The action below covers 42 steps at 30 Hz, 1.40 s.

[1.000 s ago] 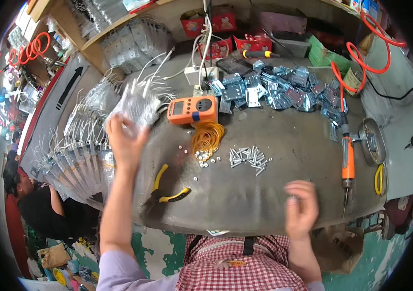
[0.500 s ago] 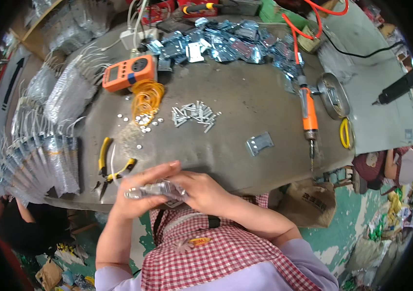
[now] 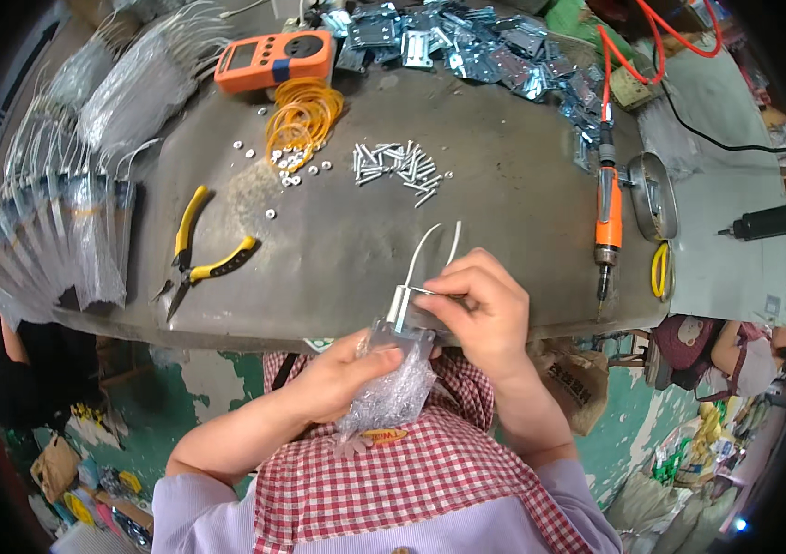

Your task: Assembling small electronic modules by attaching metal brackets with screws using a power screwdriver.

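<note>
My left hand (image 3: 342, 374) is closed around a bubble-wrapped package (image 3: 395, 392) in front of my apron. From the package's top end stick up white wires (image 3: 416, 254) and a white sleeve-like piece (image 3: 398, 303). My right hand (image 3: 490, 309) is at that end, thumb and fingers pinched together. Between these fingertips shows a thin metal piece (image 3: 423, 292), seen nearly edge-on; the rest of it is hidden. On the table beyond lie a heap of screws (image 3: 399, 166) and several small silvery round pieces (image 3: 296, 166).
Yellow-handled pliers (image 3: 192, 249) lie spread on the left, near several wrapped packages (image 3: 88, 245). An orange meter (image 3: 275, 61) and yellow rubber bands (image 3: 305, 115) sit farther back. Metal plates (image 3: 504, 51) pile up at the back. An orange electric screwdriver (image 3: 608, 208) lies right, beside a metal dish (image 3: 653, 198).
My right hand has moved right to the package's wired end; the package now points upward in my left hand. A metal plate that lay on the table at right is gone from there. The view has shifted.
</note>
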{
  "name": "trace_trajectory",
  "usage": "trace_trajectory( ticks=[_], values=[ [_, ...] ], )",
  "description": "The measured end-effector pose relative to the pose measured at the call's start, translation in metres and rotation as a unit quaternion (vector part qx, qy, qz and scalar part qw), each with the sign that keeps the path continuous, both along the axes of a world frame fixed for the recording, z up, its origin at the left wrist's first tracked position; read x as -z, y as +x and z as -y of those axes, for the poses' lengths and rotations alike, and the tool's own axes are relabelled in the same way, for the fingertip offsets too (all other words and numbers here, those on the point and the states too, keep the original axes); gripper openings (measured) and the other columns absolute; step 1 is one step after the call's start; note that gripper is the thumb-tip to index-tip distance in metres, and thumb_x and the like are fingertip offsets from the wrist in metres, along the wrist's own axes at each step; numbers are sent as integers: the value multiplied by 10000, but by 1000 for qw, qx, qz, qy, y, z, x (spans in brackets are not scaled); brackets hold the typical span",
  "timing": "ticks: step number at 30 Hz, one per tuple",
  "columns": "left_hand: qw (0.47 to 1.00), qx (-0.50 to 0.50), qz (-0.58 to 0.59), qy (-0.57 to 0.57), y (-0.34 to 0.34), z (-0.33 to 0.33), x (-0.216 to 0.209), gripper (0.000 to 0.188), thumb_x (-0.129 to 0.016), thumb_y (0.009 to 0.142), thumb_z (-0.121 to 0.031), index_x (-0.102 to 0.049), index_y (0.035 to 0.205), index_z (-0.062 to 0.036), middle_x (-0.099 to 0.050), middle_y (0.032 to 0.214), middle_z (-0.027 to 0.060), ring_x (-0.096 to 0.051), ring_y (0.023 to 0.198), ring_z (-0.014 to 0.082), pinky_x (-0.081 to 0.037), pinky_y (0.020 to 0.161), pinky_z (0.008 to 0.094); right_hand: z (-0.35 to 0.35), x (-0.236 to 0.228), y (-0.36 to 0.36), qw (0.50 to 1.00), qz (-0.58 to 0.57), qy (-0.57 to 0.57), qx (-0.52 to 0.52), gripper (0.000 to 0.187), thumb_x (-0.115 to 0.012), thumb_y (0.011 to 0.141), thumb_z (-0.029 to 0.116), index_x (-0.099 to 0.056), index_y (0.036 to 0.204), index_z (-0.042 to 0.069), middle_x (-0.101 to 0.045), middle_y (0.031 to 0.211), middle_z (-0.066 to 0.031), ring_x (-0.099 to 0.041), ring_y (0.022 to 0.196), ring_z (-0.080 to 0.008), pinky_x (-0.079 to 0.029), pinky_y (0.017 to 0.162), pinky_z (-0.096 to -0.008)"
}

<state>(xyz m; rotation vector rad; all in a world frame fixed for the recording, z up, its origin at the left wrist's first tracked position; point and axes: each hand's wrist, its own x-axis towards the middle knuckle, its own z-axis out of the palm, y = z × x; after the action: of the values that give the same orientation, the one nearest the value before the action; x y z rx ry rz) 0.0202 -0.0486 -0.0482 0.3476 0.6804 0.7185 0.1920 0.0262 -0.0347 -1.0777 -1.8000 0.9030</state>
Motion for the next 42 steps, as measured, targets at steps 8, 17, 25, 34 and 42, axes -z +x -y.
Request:
trace_trajectory(
  ticks=[8, 17, 25, 34, 42],
  values=[
    [995, -81, -61, 26, -3, 5, -1, 485, -377, 954, -371, -484, 1143, 61, -607, 1023, 191, -620, 845, 223, -510, 744, 338, -8, 1, -20, 991, 42, 96, -79, 141, -724, 673, 43, -601, 743, 38, -555, 730, -71, -566, 696, -223, -463, 609, -314],
    [952, -227, -181, 93, -37, -20, -7, 579, -366, 915, -464, -518, 1109, 60, -614, 994, 179, -622, 791, 225, -519, 685, 340, -78, 10, -16, 892, 390, 212, -87, 145, -622, 723, 19, -587, 863, 36, -554, 937, -84, -547, 908, -259, -481, 683, -368],
    [950, -229, -170, 125, -36, -22, -7, 415, -374, 955, -313, -538, 1130, 26, -609, 1042, 119, -591, 887, 159, -475, 785, 287, -30, -19, -43, 983, 50, -65, -162, 112, -620, 778, 0, -580, 881, 14, -562, 800, -90, -605, 737, -228, -483, 620, -311],
    [861, -129, -438, 225, -35, -10, -8, 354, -405, 957, -255, -540, 1163, 0, -586, 905, 15, -511, 798, 78, -418, 725, 229, -10, -21, -48, 951, 219, 163, -146, 171, -651, 758, 16, -531, 879, 24, -573, 794, -90, -607, 728, -228, -490, 597, -320],
    [892, -154, -315, 285, -34, -16, -5, 355, -405, 957, -262, -533, 1160, 0, -598, 947, 44, -541, 837, 106, -438, 763, 269, -44, 19, -26, 950, -21, -250, -188, 266, -746, 705, 28, -559, 894, 34, -558, 824, -13, -538, 752, -77, -454, 655, -236]
  ],
)
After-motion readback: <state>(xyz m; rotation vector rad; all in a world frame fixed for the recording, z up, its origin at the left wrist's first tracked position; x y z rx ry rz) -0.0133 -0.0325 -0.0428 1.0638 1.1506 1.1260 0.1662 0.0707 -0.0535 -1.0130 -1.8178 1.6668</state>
